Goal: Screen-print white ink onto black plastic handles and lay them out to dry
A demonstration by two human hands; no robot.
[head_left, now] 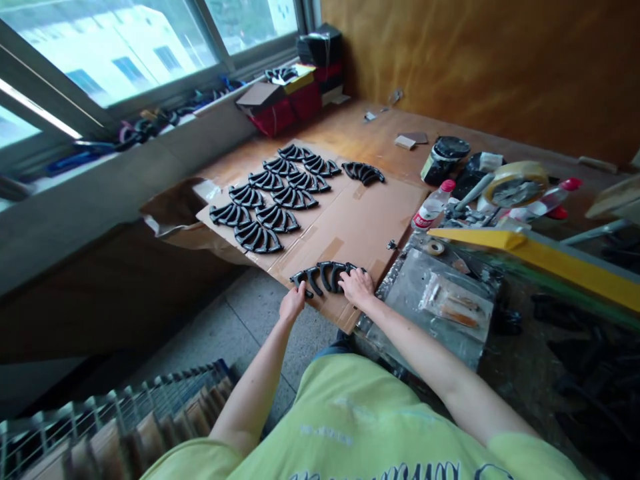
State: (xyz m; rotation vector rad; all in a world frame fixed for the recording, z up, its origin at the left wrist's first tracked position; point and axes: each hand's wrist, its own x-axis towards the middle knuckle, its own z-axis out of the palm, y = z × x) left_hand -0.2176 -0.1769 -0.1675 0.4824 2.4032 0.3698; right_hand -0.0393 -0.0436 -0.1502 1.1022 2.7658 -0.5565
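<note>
A black fan-shaped piece with curved ribs (327, 275) lies along the near edge of a cardboard sheet (345, 227). My left hand (293, 303) pinches its left end, thumb on top. Over its right end rests my right hand (357, 287), fingers bent around the outer ribs and partly hiding them. Farther back on the left of the cardboard, several similar black fan-shaped pieces (259, 237) are set out in close rows. One more black fan (363, 173) sits apart from them near the far right of the sheet.
To the right stand a red-capped bottle (433, 206), a black tub (444, 160) and a tape roll (518, 184). A yellow bar (477, 237) juts over the right bench. Red boxes (287, 107) stand at the back by the window. A metal rack (113, 420) is at lower left.
</note>
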